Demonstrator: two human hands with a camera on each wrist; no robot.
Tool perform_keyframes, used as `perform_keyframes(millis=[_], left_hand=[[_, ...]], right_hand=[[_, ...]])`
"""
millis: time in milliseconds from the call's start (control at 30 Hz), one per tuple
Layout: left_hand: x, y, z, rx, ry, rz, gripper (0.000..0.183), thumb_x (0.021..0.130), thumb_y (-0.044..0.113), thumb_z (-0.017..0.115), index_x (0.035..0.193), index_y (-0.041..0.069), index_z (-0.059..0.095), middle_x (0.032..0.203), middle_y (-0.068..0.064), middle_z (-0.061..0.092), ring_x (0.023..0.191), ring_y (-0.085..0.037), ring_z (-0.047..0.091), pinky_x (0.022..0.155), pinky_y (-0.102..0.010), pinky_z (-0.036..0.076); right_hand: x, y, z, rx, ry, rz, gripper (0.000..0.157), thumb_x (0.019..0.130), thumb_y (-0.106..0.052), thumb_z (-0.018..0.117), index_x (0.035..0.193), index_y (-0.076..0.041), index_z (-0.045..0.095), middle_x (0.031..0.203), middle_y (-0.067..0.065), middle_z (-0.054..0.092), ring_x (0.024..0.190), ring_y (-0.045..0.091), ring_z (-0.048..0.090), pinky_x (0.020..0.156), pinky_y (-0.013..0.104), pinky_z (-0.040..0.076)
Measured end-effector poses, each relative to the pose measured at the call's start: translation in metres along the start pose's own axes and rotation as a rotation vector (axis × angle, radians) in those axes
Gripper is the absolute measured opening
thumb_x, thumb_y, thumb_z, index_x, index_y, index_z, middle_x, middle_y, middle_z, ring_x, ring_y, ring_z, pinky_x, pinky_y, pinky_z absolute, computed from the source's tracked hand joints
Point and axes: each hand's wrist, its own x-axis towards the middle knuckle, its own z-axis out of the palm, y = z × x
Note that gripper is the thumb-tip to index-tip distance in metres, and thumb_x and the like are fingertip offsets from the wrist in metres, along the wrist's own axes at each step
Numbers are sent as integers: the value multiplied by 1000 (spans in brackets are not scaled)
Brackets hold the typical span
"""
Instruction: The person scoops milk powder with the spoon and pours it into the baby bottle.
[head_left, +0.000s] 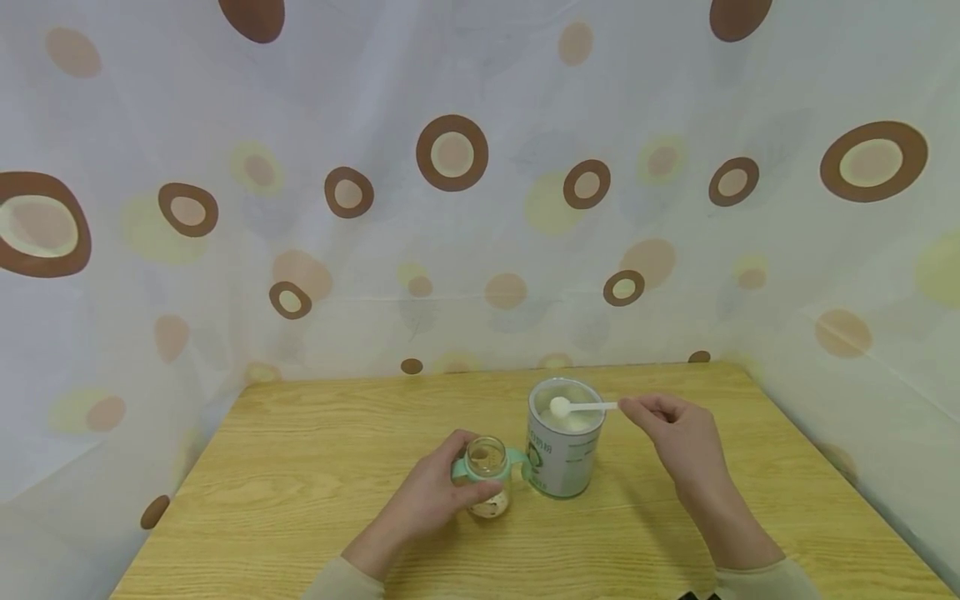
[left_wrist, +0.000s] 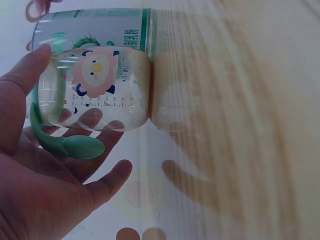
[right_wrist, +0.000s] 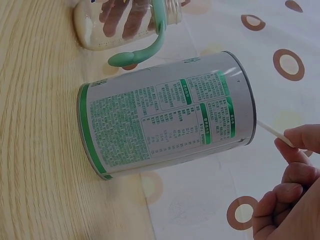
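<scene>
scoop: we see a white scoop (head_left: pixel 561 407) heaped with powder, held level over the open can; right hand (head_left: pixel 678 433) pinches the far end of its handle.
can: formula can (head_left: pixel 566 439) stands upright on the table, just left of our right hand, lid off, pale powder inside near the rim.
bottle: baby bottle (head_left: pixel 487 477) touches the can's left side, cap off, a thin layer of powder at the bottom; left hand (head_left: pixel 435 493) wraps round it, thumb on the glass.
labels: can has green-bordered panels of small print, not readable; bottle shows a cartoon lion (left_wrist: pixel 96 71) and a measuring scale.
room: wooden table (head_left: pixel 300 467) bare left of our left hand and right of our right; dotted curtain (head_left: pixel 450 167) closes the back and both sides.
</scene>
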Motion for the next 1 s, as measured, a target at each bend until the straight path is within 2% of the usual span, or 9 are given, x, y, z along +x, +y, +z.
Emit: perform_keyframes(millis=[267,367,500,833,1000], left_hand=[[0,0,1,-1,4,-4,56,96,44,88,140,22,62,129,2,72,123,-25,67,108,-60,52],[0,1,1,-5,3,-3,55,97,43,88,140,21,62,129,2,72,123,-25,67,108,-59,52],[-1,1,1,-8,-1,2,56,97,42,88,141,20,61,130,0,72,123,-26,67,107,-60,52],[0,1,1,-17,-9,-3,57,97,40,88,143,19,61,130,-2,72,122,-26,68,107,-60,53],[-1,2,0,-12,-8,0,57,98,40,88,143,19,60,130,-2,72,122,-26,68,107,-60,53]], right_hand=[[-1,0,-1,43,-20,18,52,104,-49,78,126,-1,77,147,15,60,142,30,44,120,62,33],[-2,-1,-1,55,-27,26,53,104,-50,78,125,-1,77,151,17,58,147,33,42,123,65,29],[-1,-1,-1,74,-33,33,46,105,-46,78,122,-3,78,154,17,56,150,34,39,124,67,27],[-4,-5,-3,91,-29,30,49,104,-49,78,123,-4,78,155,17,55,150,34,38,124,69,26],[-4,-6,-2,90,-20,44,42,105,-48,77,118,-8,80,144,8,58,127,25,44,114,59,34]])
